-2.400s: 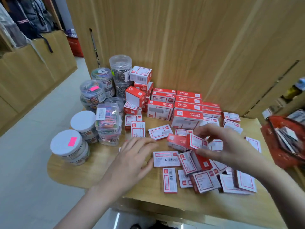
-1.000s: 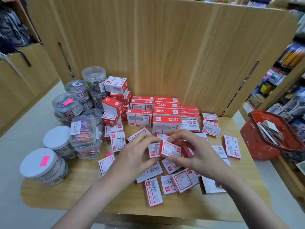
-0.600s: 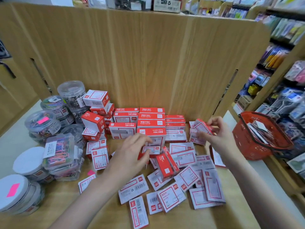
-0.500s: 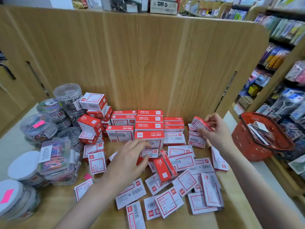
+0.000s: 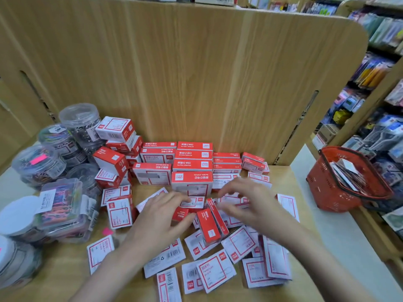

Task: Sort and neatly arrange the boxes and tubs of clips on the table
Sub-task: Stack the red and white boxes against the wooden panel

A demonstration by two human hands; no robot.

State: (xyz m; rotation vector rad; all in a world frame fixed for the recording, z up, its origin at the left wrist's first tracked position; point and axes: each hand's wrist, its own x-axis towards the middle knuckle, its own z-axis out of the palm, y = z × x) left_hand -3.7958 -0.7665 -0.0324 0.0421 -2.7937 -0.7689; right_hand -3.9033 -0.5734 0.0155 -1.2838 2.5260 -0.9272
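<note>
Small red-and-white clip boxes lie scattered flat on the near half of the wooden table. Two red boxes stand on edge in the middle of them. Neat stacks of larger red-and-white boxes line the back, with a low stack at their right end. Round tubs of clips and a clear rectangular tub crowd the left side. My left hand rests with spread fingers on the boxes in the middle. My right hand, blurred, hovers just right of it with loosely bent fingers and holds nothing.
A tall wooden partition closes off the back of the table. A red shopping basket with packets in it sits off the table's right edge. Shop shelves fill the far right. White-lidded tubs stand at the near left.
My right hand let go of the small box at the back right stack and came back to the middle. My left hand stayed on the middle boxes.
</note>
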